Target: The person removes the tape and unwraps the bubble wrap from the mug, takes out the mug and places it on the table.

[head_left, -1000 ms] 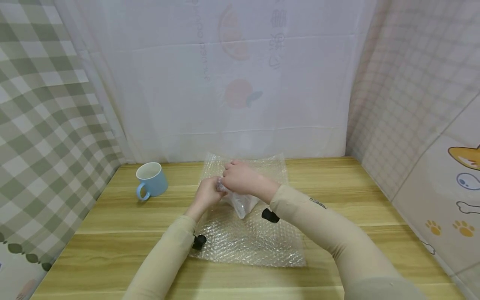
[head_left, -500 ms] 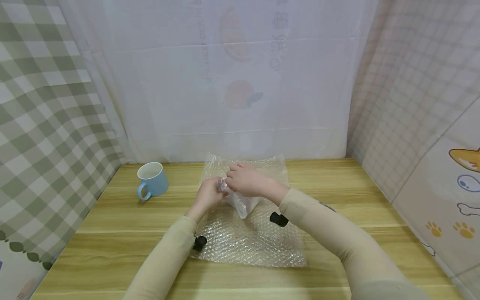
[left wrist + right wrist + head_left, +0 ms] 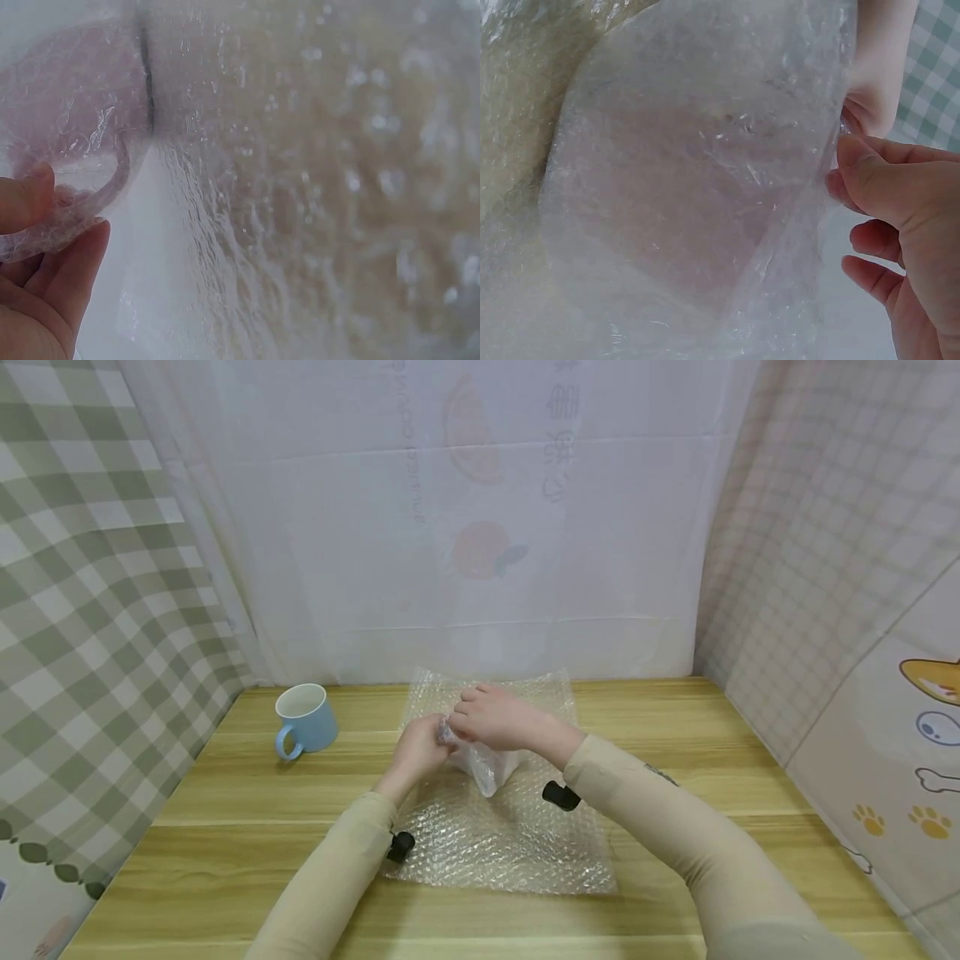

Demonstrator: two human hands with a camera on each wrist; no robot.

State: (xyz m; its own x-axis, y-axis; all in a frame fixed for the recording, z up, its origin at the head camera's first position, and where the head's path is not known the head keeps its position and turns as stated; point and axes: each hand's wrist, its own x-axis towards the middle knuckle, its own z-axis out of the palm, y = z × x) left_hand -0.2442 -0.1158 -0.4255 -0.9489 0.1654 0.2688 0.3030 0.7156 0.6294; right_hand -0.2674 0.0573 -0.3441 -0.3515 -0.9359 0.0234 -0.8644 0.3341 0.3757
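Wrapped bundle [image 3: 483, 760] of bubble wrap: sits near the middle of the flat bubble-wrap sheet [image 3: 502, 843], toward its far half, lifted at the top where your hands meet. What is inside cannot be made out; the right wrist view shows only a rounded pinkish shape through the film [image 3: 697, 195].

Your left hand [image 3: 422, 745]: fingers curled, thumb and fingers pinching a rolled edge of the wrap [image 3: 71, 217] at the bundle's left side.

Your right hand [image 3: 491, 717]: comes over the bundle's top, fingers bent, thumb and forefinger pinching the wrap's edge [image 3: 838, 146]. The two hands are touching or just beside each other.

Sheet lies flat on the wooden desk [image 3: 187, 793], its far edge near the white curtain [image 3: 487, 527].

Light blue mug [image 3: 306, 721]: upright, handle toward you, well to the left of the sheet, apart from both hands.

Small black camera mounts at both wrists, over beige sleeves [image 3: 667, 827]. Checked cloth [image 3: 90, 577] on the left side.
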